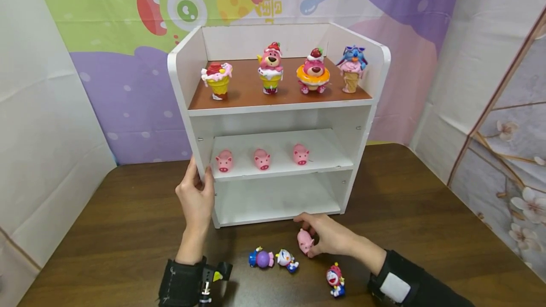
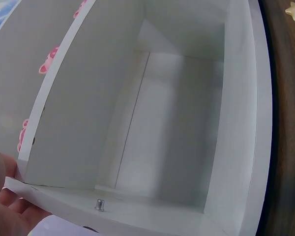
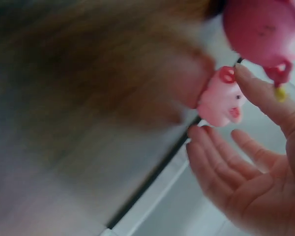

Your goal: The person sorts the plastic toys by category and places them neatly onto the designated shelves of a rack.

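My left hand [image 1: 196, 198] grips the left side panel of a white shelf unit [image 1: 279, 174], thumb at its front edge near the middle board. On the table just before the unit, my right hand [image 1: 330, 235] reaches round a small pink toy pig [image 1: 304, 241]. In the right wrist view the thumb lies against the pig [image 3: 220, 101], while the other fingers [image 3: 211, 152] are extended with a slight gap below it. Three similar pigs stand along the middle shelf, one of them a pig [image 1: 262, 159] at its centre.
Before the unit lie a blue-and-purple figurine [image 1: 261, 258], a white-and-blue figurine [image 1: 287, 260] and a red-hooded figurine [image 1: 335, 279]. Several ice-cream-style figurines, including a strawberry-topped bear [image 1: 313, 72], stand on the brown top shelf [image 1: 243, 91]. A patterned cloth [image 1: 141, 94] hangs behind.
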Demonstrator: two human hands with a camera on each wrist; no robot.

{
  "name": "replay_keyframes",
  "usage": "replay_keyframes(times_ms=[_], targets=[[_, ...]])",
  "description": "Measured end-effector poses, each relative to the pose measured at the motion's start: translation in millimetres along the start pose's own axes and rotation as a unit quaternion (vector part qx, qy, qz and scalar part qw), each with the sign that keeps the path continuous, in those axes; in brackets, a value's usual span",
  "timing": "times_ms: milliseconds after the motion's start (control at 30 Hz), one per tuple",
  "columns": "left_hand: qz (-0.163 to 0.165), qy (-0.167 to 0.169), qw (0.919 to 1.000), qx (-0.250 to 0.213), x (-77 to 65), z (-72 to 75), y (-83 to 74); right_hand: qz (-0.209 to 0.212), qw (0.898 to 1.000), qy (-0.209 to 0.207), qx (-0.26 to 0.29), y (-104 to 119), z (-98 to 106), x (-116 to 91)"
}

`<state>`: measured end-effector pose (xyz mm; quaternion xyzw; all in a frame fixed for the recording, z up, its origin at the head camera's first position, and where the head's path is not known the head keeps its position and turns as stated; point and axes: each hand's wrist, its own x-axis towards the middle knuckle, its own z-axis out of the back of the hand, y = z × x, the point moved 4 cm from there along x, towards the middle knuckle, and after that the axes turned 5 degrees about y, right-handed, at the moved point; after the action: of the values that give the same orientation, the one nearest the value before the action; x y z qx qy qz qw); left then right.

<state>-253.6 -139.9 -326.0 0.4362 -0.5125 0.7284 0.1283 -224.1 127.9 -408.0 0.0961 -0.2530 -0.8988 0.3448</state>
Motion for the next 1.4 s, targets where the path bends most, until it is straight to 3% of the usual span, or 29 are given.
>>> replay_keyframes(times_ms=[200,367,900,1200,1400], targets=[[-0.001,0.0,1.0,0.0,-0.6,-0.8,4.8,-0.037,0.995,-0.061,-0.076,11,2,-4],[-0.002,-0.003,1.0,-0.004,-0.1,-0.8,3.4,-0.078,0.99,-0.086,-0.086,17,-1,-7],[-0.005,-0.004,1.0,0.001,-0.5,-0.7,3.6,-0.062,0.99,-0.095,-0.083,18,-7,-1],[-0.005,-0.002,1.0,-0.001,0.3,-0.8,3.8,-0.051,0.989,-0.125,-0.055,20,18,-14],[-0.003,0.0,1.0,-0.004,0.1,-1.4,4.7,-0.074,0.984,-0.153,-0.048,23,43,-26]])
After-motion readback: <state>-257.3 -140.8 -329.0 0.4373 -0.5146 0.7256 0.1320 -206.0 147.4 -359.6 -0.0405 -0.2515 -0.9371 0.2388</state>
